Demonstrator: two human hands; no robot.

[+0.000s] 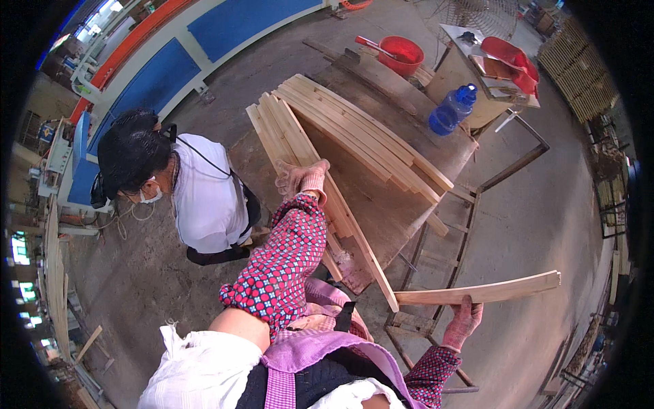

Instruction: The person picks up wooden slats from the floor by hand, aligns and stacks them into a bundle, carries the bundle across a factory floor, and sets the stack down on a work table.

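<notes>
My right hand [464, 324], in a pinkish work glove, is closed on a pale wooden board [504, 290] near one edge. The board sticks out to the right, its left end meeting the lower end of a long wooden strip [371, 255]. My left hand [301, 178], gloved as well, grips across the left bundle of wooden strips [286, 133]. Its thumb side lies by the long strip's edge, and part of its fingers is hidden. A second fanned bundle of boards [368, 129] rests to the right on the worn tabletop [344, 174].
Close on my left stands a person in a white shirt [208, 184] and dark cap. Behind the boards are a red bowl [402, 56], a blue bottle [453, 110] and a stand with a red container [507, 58]. A metal frame [470, 215] adjoins the table; a blue-and-white machine [153, 82] stands far left.
</notes>
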